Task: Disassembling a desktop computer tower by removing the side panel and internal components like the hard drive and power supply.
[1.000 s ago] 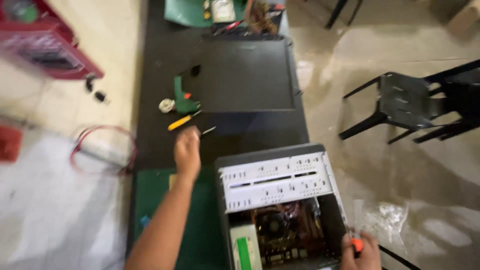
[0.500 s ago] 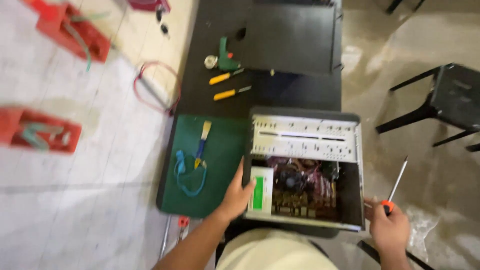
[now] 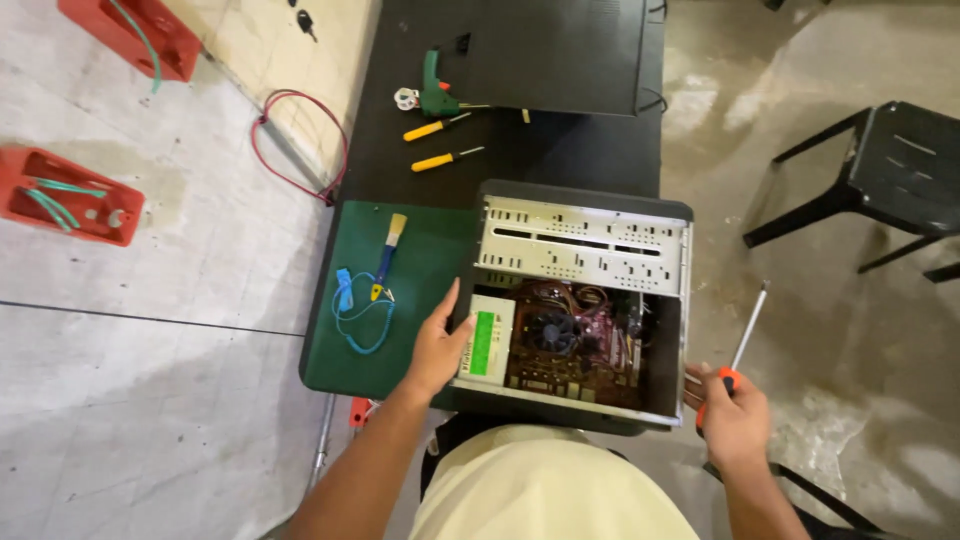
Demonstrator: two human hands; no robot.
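An open computer case (image 3: 580, 240) lies on its side on a dark table (image 3: 540, 150), showing a motherboard with a fan (image 3: 552, 333) and a power supply with a green label (image 3: 485, 340). My left hand (image 3: 437, 345) grips the case's left edge beside the power supply. Just off the case's right lower corner, my right hand (image 3: 733, 420) holds an orange-handled screwdriver (image 3: 742, 345) with its shaft pointing up and away.
A green mat (image 3: 420, 290) left of the case carries a brush (image 3: 388, 252) and a blue wrist strap cable (image 3: 358, 310). Two yellow screwdrivers (image 3: 440, 145) and a green glue gun (image 3: 435, 95) lie farther back. Black chair (image 3: 880, 160) at right; red trays (image 3: 70, 195) and a red wire loop (image 3: 300, 140) on the floor at left.
My left hand came back from the tools on the table and took hold of the case's left edge. The view shifted closer over the case. The right hand keeps the screwdriver.
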